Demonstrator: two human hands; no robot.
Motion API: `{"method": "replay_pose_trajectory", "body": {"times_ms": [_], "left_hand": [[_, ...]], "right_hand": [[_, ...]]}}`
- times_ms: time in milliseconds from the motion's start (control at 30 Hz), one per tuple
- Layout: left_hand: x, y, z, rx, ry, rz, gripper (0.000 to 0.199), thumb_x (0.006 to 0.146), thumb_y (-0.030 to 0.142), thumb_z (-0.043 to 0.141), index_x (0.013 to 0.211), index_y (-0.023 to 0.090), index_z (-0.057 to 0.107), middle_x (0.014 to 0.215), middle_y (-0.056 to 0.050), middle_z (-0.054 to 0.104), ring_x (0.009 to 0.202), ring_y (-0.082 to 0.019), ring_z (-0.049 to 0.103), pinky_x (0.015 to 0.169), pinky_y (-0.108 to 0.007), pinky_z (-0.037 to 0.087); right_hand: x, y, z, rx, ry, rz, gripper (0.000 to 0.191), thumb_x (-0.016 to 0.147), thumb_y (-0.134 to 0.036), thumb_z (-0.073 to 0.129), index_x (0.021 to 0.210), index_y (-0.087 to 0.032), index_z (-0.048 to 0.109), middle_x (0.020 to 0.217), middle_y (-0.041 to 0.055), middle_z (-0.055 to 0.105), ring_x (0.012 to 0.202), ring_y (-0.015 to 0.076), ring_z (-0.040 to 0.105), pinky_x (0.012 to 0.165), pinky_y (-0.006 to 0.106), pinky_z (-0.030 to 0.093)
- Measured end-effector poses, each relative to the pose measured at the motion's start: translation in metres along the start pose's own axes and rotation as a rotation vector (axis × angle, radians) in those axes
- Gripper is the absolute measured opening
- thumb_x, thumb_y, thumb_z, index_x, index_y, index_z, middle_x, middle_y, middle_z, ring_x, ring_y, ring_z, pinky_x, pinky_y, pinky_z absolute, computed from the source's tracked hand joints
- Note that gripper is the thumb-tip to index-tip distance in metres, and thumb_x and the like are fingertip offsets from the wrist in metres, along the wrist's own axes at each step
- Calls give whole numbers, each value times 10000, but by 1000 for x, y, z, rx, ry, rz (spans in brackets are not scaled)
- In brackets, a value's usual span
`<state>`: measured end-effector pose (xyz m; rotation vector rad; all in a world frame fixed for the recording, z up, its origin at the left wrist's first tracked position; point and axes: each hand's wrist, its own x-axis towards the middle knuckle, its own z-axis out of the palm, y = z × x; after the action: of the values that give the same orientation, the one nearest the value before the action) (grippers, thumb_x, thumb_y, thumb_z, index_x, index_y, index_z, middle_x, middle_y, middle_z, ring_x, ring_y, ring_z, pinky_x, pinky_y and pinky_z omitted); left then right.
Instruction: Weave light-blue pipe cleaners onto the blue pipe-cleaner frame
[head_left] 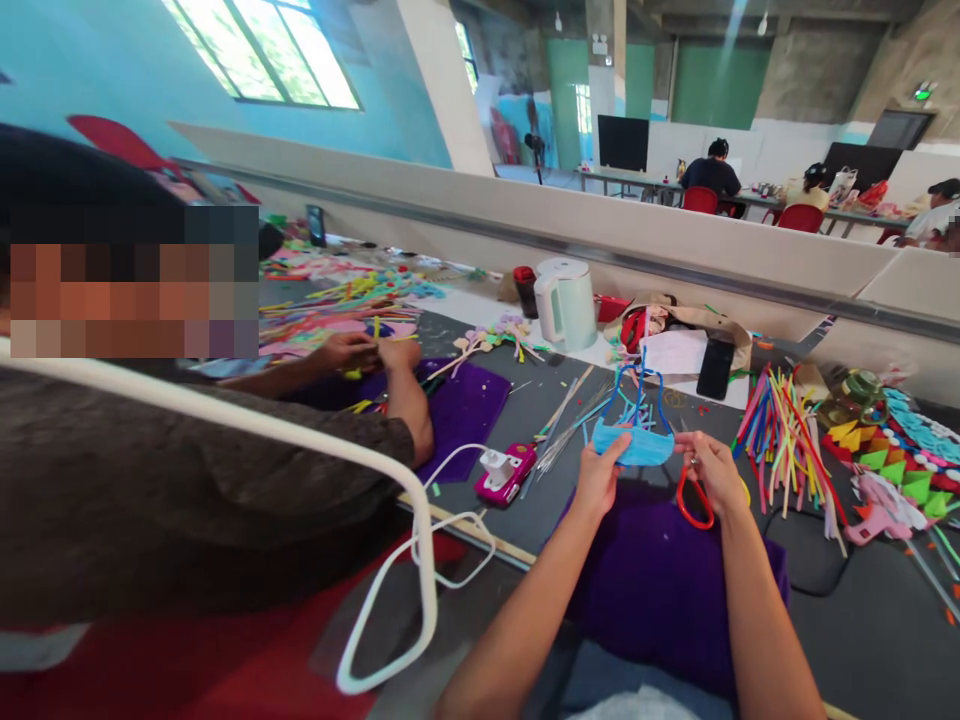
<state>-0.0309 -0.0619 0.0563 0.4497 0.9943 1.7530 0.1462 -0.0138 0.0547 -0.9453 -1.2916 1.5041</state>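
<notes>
A light blue piece [634, 443] with darker blue bent stems [661, 400] rising from it is held over a purple cloth [652, 590]. My left hand [602, 475] pinches its left end between thumb and fingers. At the piece's right end, my right hand [712, 468] is closed, its fingertips close to the edge. Red-handled scissors [695, 503] hang from my right hand, the loop below the fingers. Whether the right fingertips also grip the blue piece is too small to tell.
Colourful stems [787, 440] and a pink glue gun [881, 522] lie right. A kettle [568, 305], black phone [714, 368] and bag [739, 335] stand or lie behind. Left are a power strip [506, 474], white cable [457, 520] and a seated co-worker [187, 480].
</notes>
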Motion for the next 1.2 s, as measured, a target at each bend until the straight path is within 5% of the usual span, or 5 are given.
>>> {"method": "replay_pose_trajectory", "body": {"times_ms": [133, 600, 900, 1200], "left_hand": [[5, -13, 1, 18, -56, -57, 374, 584, 261, 810, 899, 95, 696, 738, -78, 714, 591, -154, 642, 538, -231, 484], [35, -35, 29, -52, -194, -125, 336, 557, 254, 815, 841, 109, 709, 717, -60, 696, 576, -133, 612, 592, -251, 469], [47, -56, 12, -106, -243, -135, 314, 594, 260, 791, 853, 104, 707, 718, -67, 691, 576, -129, 605, 610, -253, 474], [52, -51, 10, -106, -205, -173, 335, 566, 264, 807, 844, 112, 699, 743, -55, 696, 608, -141, 628, 618, -253, 493]], "right_hand": [[1, 14, -1, 236, -5, 70, 300, 701, -424, 733, 815, -166, 631, 667, -13, 548, 476, 45, 390, 368, 142, 239], [4, 22, -23, 427, -13, 176, 265, 706, -387, 718, 707, -190, 541, 588, -51, 439, 491, 61, 379, 378, 149, 241], [6, 29, -21, 383, 3, 190, 235, 727, -385, 697, 729, -205, 546, 547, -54, 465, 495, 78, 435, 426, 168, 320], [9, 32, -19, 484, 10, 165, 226, 688, -335, 748, 776, -168, 624, 628, -29, 546, 500, 62, 471, 371, 139, 326]]}}
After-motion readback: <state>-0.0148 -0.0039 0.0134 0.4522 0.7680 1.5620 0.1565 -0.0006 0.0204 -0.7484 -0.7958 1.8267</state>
